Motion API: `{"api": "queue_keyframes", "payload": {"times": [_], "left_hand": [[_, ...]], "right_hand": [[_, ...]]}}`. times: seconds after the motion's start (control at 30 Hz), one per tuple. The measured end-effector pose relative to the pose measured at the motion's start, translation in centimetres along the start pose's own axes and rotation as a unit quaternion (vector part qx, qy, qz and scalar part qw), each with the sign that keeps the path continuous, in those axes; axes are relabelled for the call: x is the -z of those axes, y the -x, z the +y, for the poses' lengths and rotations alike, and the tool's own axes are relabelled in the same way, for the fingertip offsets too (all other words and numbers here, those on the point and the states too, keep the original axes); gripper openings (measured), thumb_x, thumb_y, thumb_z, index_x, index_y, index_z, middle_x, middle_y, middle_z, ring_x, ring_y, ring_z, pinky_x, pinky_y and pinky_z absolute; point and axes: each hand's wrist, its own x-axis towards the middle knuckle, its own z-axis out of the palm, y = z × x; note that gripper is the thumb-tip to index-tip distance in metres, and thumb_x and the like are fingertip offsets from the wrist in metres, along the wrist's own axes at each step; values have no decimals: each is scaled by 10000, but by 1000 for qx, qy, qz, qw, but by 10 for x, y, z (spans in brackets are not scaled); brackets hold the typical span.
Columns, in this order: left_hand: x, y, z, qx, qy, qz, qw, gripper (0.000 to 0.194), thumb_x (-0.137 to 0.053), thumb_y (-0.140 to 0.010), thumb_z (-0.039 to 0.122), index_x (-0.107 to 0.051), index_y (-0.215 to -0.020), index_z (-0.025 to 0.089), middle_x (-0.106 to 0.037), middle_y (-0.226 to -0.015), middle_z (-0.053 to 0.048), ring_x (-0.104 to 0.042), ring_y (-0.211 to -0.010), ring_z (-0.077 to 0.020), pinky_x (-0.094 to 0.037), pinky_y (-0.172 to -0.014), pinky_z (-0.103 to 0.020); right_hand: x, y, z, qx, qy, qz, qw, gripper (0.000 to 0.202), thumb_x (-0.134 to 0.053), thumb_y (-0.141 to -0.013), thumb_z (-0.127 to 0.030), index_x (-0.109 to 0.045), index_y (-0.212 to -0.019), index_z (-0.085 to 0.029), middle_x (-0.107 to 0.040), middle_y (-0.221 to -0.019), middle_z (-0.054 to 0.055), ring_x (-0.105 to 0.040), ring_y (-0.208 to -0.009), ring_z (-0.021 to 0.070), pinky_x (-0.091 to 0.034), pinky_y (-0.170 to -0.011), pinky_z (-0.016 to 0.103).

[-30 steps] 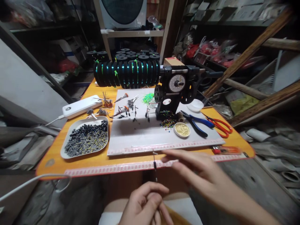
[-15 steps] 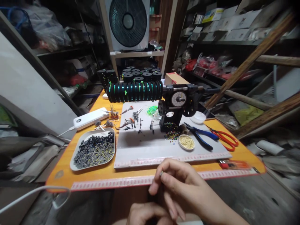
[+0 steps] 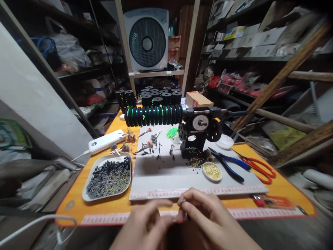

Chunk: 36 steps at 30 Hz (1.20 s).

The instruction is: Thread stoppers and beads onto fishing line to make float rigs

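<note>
My right hand (image 3: 204, 215) is at the table's front edge. Its thumb and index finger pinch a tiny grey piece (image 3: 183, 200), mostly covered by the fingertips. Close on its left is my left hand (image 3: 147, 224), slightly blurred, with index finger stretched out and thumb apart; nothing shows between them. Beyond the hands lies a pale board (image 3: 156, 184). A square white tray (image 3: 90, 198) of small black and grey parts sits to the left. On the board's right, a small round dish (image 3: 212, 180) holds gold-coloured bits.
A black winding device (image 3: 194, 133) carries a row of spools (image 3: 153, 115) across the board. Loose coloured beads (image 3: 195, 162), blue-handled pliers (image 3: 231, 165) and red-handled scissors (image 3: 262, 170) lie right. A white power bank (image 3: 105, 142) is at left. A box fan (image 3: 147, 43) stands behind.
My left hand has risen from below the right hand to beside it, and its index finger is now extended. My right hand keeps its pinch. The camera view has tilted up.
</note>
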Motion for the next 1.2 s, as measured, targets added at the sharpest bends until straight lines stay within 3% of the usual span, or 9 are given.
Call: {"api": "queue_keyframes", "payload": {"times": [0.07,0.1,0.23,0.37,0.53,0.7,0.8,0.93,1.2], "left_hand": [[10,-29,22,-15,58,91,994,298,-530,-945,468,-681,-1030,226,-434,-429,101,-394,-326,-74,-300,-342,-176],[14,-46,33,-59,58,141,987,299,-532,-948,439,-659,-1102,217,-414,-431,116,-328,-293,-56,-251,-317,-166],[16,-103,63,-141,19,144,979,391,-592,-911,374,-606,-1259,195,-539,-539,84,-417,-281,-61,-320,-319,-184],[14,-129,64,-167,-12,175,970,365,-631,-880,371,-634,-1161,138,-540,-537,74,-456,-304,-77,-336,-337,-202],[16,-129,57,-188,-56,178,964,210,-633,-873,353,-690,-848,152,-484,-482,76,-418,-359,-81,-349,-412,-227],[14,-117,50,-219,-91,172,956,188,-627,-880,331,-675,-792,172,-561,-583,32,-490,-508,-121,-387,-520,-259],[12,-108,47,-254,-107,155,949,153,-640,-868,291,-673,-764,185,-620,-727,-12,-566,-676,-160,-436,-649,-289],[7,-99,46,-286,-96,144,943,87,-602,-887,240,-659,-840,193,-638,-896,-45,-592,-889,-193,-453,-813,-321],[7,-102,38,-236,-40,145,960,135,-572,-915,225,-611,-1035,178,-670,-1048,-78,-630,-948,-190,-489,-846,-326]], "right_hand": [[4,-1,-3,28,60,21,998,243,-521,-985,-387,-630,-873,-200,-742,-803,27,-691,-791,151,-513,-751,250],[4,-2,-4,31,66,25,997,240,-518,-984,-385,-637,-883,-203,-747,-809,28,-697,-799,159,-516,-758,257],[4,-6,0,-5,-22,40,999,288,-556,-952,-455,-636,-891,-186,-756,-838,49,-607,-530,88,-464,-513,200],[6,-11,11,-47,-92,38,994,360,-558,-930,-533,-583,-929,-174,-766,-913,87,-388,-315,-5,-266,-338,161],[10,-15,18,-57,-146,42,987,363,-597,-912,-526,-564,-927,-165,-772,-940,104,-411,-295,-18,-252,-343,151],[12,-15,17,-62,-205,58,975,324,-658,-894,-468,-552,-910,-162,-776,-924,92,-424,-288,-19,-262,-330,131],[13,-14,14,-73,-268,61,959,343,-692,-861,-479,-522,-889,-182,-757,-748,39,-430,-281,9,-241,-296,115],[11,-10,7,-94,-375,66,920,300,-691,-863,-443,-502,-905,-213,-561,-460,-95,-336,-271,21,-222,-290,99],[8,-5,0,-114,-533,72,835,254,-758,-822,-295,-539,-897,-189,-351,-469,-152,-184,-317,5,-157,-297,108]]}}
